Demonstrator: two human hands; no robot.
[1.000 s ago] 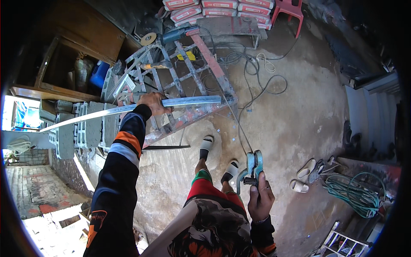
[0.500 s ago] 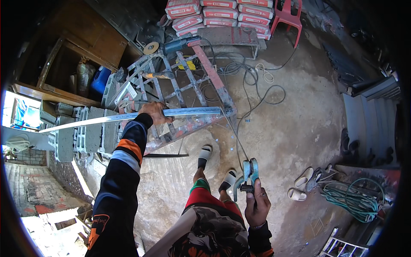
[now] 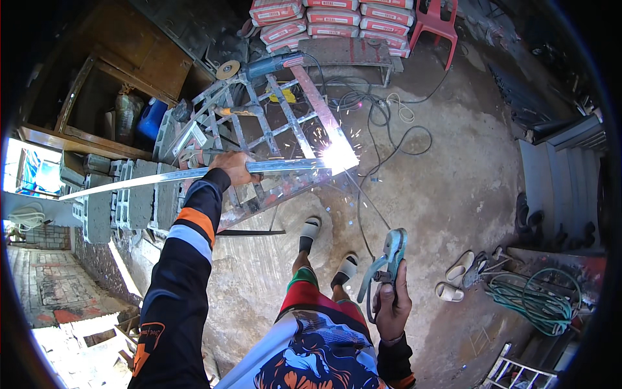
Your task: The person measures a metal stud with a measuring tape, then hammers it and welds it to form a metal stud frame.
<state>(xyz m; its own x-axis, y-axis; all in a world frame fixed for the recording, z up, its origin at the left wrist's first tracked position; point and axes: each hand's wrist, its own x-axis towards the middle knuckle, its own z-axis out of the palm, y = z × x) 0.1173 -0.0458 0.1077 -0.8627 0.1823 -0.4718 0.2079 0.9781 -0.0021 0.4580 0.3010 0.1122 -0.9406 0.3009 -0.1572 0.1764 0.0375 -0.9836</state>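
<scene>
My left hand (image 3: 232,168) is wrapped round a long shiny metal tube (image 3: 291,166), which lies across a grated metal worktable (image 3: 265,141) and reaches far out to the left. In my closed right hand (image 3: 394,310) is a teal electrode holder (image 3: 395,245). From its jaws a thin welding rod (image 3: 368,201) slants up to the tube's right end at the table corner. There a white welding arc (image 3: 339,157) glares and throws sparks, hiding the contact point. On the worktable's far edge lies an angle grinder (image 3: 273,65), and a tool with an orange handle (image 3: 238,111) rests on the bars.
Concrete blocks (image 3: 135,198) stand left beneath the tube. Behind are stacked sacks (image 3: 334,31), a low bench (image 3: 350,55) and a red chair (image 3: 435,29). Black cables (image 3: 389,129) loop over the floor. Slippers (image 3: 448,292) and a coiled green hose (image 3: 531,301) lie right.
A bright arc with sparks has appeared at the tube's right end. My right hand and the electrode holder have shifted slightly right, the holder tilting; my left hand keeps its hold.
</scene>
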